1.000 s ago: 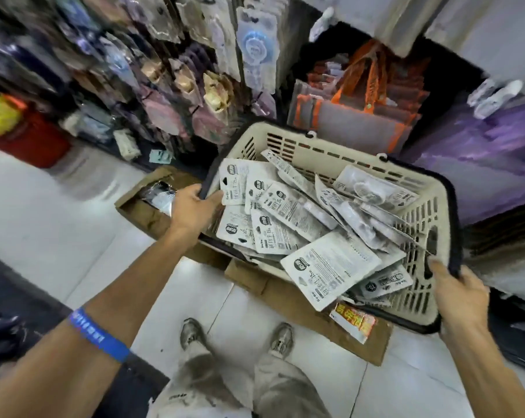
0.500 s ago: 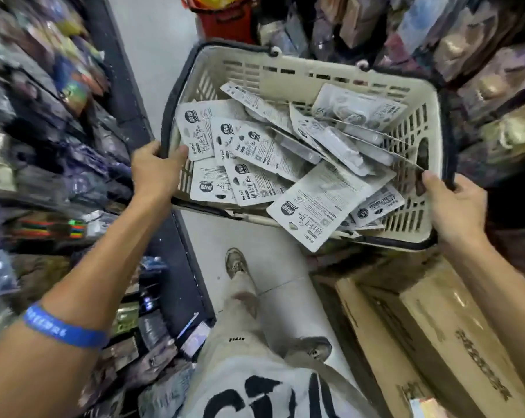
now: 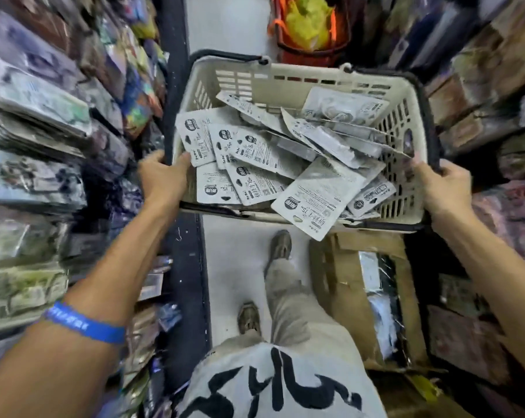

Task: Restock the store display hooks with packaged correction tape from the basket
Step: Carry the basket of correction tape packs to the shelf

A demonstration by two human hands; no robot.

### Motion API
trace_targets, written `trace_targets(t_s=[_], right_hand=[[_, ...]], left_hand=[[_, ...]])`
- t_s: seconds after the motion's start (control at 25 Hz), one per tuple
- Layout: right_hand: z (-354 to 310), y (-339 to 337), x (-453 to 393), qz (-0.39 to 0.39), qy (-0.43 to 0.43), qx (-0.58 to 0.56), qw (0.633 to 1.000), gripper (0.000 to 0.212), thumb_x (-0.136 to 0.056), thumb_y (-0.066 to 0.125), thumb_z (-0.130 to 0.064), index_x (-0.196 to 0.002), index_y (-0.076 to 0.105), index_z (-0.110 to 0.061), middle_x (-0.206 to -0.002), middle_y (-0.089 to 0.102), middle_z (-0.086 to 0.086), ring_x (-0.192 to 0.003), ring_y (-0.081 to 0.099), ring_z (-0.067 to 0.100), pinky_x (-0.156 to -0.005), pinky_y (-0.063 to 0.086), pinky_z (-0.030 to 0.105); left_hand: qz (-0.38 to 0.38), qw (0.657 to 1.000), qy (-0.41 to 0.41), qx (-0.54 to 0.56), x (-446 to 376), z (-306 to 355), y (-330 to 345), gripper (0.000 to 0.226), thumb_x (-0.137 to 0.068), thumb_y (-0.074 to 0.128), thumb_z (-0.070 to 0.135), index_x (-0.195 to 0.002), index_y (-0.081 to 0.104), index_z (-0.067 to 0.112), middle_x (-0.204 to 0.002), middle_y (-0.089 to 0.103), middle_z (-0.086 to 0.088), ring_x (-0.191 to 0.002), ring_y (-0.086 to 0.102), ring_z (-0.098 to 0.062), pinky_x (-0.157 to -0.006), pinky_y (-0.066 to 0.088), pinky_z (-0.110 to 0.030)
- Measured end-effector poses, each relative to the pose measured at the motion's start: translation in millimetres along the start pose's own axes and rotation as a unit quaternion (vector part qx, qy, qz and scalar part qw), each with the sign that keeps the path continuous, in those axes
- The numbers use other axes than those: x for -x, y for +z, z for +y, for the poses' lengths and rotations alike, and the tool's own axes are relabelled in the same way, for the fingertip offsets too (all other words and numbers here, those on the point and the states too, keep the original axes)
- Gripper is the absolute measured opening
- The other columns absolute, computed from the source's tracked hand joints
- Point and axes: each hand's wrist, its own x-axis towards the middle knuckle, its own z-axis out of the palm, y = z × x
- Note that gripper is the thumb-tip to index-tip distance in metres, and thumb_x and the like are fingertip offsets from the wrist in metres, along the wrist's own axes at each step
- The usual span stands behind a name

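Gripping basket [image 3: 300,82] w/ both hands: left hand [image 3: 161,176] & right hand [image 3: 442,185] clamp opposite rims.
Correction tape packs [image 3: 255,164] look light, stiff, slick; pinch card top nr hang hole.

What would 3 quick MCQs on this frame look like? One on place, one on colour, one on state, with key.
1. Where is the open cardboard box?
A. On the floor below the basket's right side
B. Inside the basket
C. On a left shelf

2. What colour is the wristband?
A. Red
B. Blue
C. Green

3. How is the basket held?
A. Left hand only
B. By its raised handles
C. Both hands on its side rims

Key: 1 A, it sits on the floor by the right leg. 2 B, a blue band on the left forearm. 3 C, left hand and right hand grip opposite rims, correction tape packs inside.
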Motion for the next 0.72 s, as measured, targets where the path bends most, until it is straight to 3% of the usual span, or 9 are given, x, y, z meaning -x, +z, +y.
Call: trace_targets(t_s=[0.08,0.28,0.32,0.4,0.44,0.56,0.72], right_hand=[[-34.5,47.4,-71.0,-0.031,-0.004,-0.013,0.999,0.021,-0.088,0.068,-0.038,-0.088,0.07,-0.017,-0.086,0.068,0.01,-0.078,0.06,0.02,-0.069,0.052,0.042],[-148.1,149.7,-244.9,-0.071,-0.003,0.006,0.997,0.028,-0.086,0.066,-0.037,-0.066,0.061,-0.019,-0.067,0.057,-0.003,-0.055,0.049,0.004,-0.048,0.04,0.019],[-169.6,163.2,-272.5,-0.079,-0.001,0.0,0.997,0.026,-0.087,0.066,-0.036,-0.067,0.062,-0.02,-0.07,0.059,0.0,-0.058,0.052,0.005,-0.052,0.042,0.019],[-223.1,197.5,-334.8,-0.09,-0.004,-0.009,0.996,0.023,-0.089,0.066,-0.034,-0.072,0.063,-0.02,-0.084,0.063,0.007,-0.075,0.057,0.016,-0.066,0.047,0.033],[-248.9,216.7,-366.9,-0.093,-0.01,-0.004,0.996,0.021,-0.091,0.065,-0.034,-0.075,0.064,-0.02,-0.087,0.063,0.009,-0.079,0.056,0.019,-0.068,0.046,0.037],[-320.3,285.0,-460.1,-0.079,-0.03,0.008,0.996,0.02,-0.092,0.064,-0.038,-0.09,0.069,-0.019,-0.083,0.067,0.003,-0.078,0.062,0.019,-0.064,0.052,0.031],[-404.3,362.9,-568.9,-0.062,-0.012,0.022,0.998,0.021,-0.094,0.063,-0.038,-0.089,0.067,-0.018,-0.094,0.071,0.01,-0.081,0.068,0.025,-0.076,0.057,0.039]], left_hand=[[0.016,1.0,0.0,-0.012,-65.3,26.9,21.8,0.014,-0.089,0.074,0.024,-0.093,0.06,0.025,-0.085,0.064,0.007,-0.075,0.057,-0.011,-0.048,0.039,-0.012],[0.049,0.998,-0.01,-0.027,-238.9,104.6,83.4,0.019,-0.088,0.073,0.022,-0.102,0.074,0.01,-0.095,0.072,-0.003,-0.082,0.061,-0.014,-0.059,0.046,-0.02],[0.054,0.998,-0.023,-0.015,-269.3,118.3,90.6,0.024,-0.087,0.074,0.023,-0.105,0.073,0.007,-0.1,0.073,-0.005,-0.085,0.063,-0.016,-0.067,0.05,-0.022],[0.067,0.997,-0.033,0.003,-340.8,149.7,107.4,0.026,-0.084,0.075,0.025,-0.103,0.073,0.008,-0.099,0.072,-0.007,-0.086,0.063,-0.017,-0.077,0.052,-0.031],[0.07,0.997,-0.034,0.007,-377.9,166.7,117.4,0.022,-0.084,0.075,0.025,-0.101,0.074,0.01,-0.093,0.072,-0.004,-0.082,0.062,-0.016,-0.074,0.051,-0.031],[0.081,0.996,-0.029,0.014,-497.8,216.0,151.9,0.005,-0.086,0.074,0.022,-0.09,0.071,0.02,-0.081,0.07,0.004,-0.076,0.061,-0.013,-0.065,0.049,-0.028],[0.051,0.998,-0.031,0.021,-658.9,273.9,205.7,0.023,-0.089,0.074,0.023,-0.107,0.072,0.009,-0.103,0.076,-0.008,-0.085,0.067,-0.019,-0.081,0.057,-0.037]])
